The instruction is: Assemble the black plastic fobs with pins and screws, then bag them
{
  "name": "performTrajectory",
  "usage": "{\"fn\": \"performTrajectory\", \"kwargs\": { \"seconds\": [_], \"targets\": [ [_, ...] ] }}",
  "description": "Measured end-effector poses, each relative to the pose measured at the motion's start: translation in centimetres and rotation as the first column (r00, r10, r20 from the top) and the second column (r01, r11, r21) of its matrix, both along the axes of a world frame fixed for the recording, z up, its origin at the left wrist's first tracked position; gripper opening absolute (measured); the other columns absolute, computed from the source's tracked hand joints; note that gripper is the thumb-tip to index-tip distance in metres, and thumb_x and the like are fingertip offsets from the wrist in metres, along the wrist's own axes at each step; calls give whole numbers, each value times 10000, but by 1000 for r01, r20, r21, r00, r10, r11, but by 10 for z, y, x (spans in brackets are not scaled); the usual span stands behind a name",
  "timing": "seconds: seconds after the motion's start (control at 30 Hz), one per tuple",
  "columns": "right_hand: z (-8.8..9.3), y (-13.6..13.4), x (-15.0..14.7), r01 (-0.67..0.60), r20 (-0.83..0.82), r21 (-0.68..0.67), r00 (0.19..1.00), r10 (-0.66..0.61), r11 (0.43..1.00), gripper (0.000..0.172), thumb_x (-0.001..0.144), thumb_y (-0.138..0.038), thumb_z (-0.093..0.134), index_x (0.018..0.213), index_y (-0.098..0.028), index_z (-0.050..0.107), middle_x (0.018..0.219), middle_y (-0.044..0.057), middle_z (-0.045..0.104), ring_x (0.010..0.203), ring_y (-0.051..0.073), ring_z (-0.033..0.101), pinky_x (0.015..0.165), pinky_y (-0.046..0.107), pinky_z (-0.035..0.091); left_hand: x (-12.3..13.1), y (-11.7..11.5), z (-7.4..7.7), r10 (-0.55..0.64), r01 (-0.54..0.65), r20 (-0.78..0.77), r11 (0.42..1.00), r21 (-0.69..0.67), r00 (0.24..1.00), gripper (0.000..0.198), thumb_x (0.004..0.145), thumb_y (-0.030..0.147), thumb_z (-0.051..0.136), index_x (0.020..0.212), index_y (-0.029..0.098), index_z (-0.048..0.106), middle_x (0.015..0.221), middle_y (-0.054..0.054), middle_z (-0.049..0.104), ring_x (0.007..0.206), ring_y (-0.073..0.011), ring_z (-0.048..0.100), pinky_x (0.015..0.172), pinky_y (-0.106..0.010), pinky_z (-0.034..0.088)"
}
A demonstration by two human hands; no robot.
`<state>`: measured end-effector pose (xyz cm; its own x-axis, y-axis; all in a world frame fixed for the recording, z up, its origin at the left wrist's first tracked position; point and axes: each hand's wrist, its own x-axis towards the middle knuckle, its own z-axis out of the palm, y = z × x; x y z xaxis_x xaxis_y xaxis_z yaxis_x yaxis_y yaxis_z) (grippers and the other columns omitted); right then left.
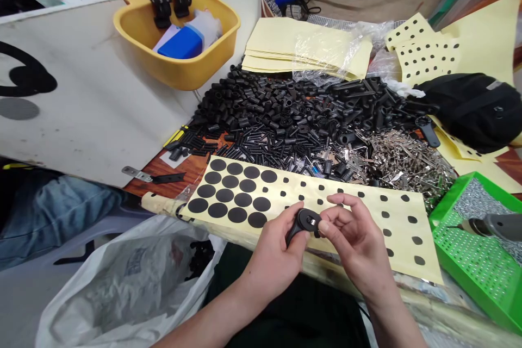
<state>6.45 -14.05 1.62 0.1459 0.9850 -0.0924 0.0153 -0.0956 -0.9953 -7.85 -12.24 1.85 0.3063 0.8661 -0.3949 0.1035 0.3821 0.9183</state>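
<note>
The sticker sheet (293, 187) lies before the parts pile (281, 103), left of the tray (468, 280).

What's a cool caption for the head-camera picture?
Left hand holding a round-headed black plastic part, right hand at its edge, over a long yellow sheet of black dots.

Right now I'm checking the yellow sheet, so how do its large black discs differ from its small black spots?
The large black discs are much wider than the small black spots. The discs have smooth round edges; the spots look less even. The discs fill the left end of the yellow sheet, while the spots mostly spread across the rest, one sitting among the discs. Both are dark and lie in rows.
</note>
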Motion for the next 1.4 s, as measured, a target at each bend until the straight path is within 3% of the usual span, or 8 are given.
{"fn": "performTrajectory", "kwargs": {
  "seconds": [0.2, 0.33, 0.53, 0.73, 0.97, 1.4],
  "targets": [
    [0, 0, -3, 10, 60, 5, 998, -11, 1000, 333, 809, -342, 662, 1064, -242, 473, 706, -14, 610, 642, 132, 552, 610, 256, 428, -1, -3, -6, 50, -40, -75, 991, 125, 996, 474, 791, 161, 558, 1265, 159, 558, 747, -35, 674, 830, -210, 651, 746, -319, 522],
    [1, 1, -6, 28, 92, 11, 995, -29, 1000, 334, 806, -347, 663, 1059, -244, 471, 698, -12, 615, 640, 138, 557, 608, 261, 426, -2, -3, -8, 63, -38, -138, 984, 174, 989, 489, 776, 143, 567, 1264, 176, 563, 902, -67, 697, 938, -229, 641, 807, -339, 517],
    [-1, 4, -2, -17, -78, -5, 997, 16, 1000, 351, 789, -329, 697, 1053, -246, 480, 687, -23, 599, 620, 113, 523, 586, 233, 413, -2, -1, -5, 39, -36, -38, 996, 77, 999, 495, 789, 153, 547, 1284, 141, 540, 787, -46, 681, 850, -208, 657, 747, -314, 527],
    [-2, 3, 1, -36, -128, -7, 991, 35, 999, 333, 799, -306, 691, 1047, -245, 478, 698, -26, 601, 621, 103, 517, 586, 225, 405, -2, 0, 0, 23, -23, -1, 999, -22, 1000, 509, 798, 186, 541, 1304, 131, 517, 679, -14, 641, 648, -167, 633, 590, -267, 512],
    [1, 3, -4, 2, -65, 8, 998, -1, 1000, 354, 787, -327, 691, 1049, -227, 475, 676, -20, 599, 631, 129, 531, 601, 263, 424, -4, -2, -4, 49, -48, -14, 996, 73, 999, 509, 775, 178, 575, 1283, 169, 545, 813, -39, 689, 814, -198, 658, 736, -309, 530],
    [-2, 0, -6, 25, -64, -21, 998, -26, 999, 360, 784, -332, 686, 1051, -239, 463, 693, -27, 602, 622, 127, 525, 586, 262, 409, -2, -3, 2, 54, -54, 1, 999, 3, 999, 480, 789, 170, 553, 1269, 150, 543, 682, -9, 639, 759, -190, 655, 655, -284, 528]
  ]
}}
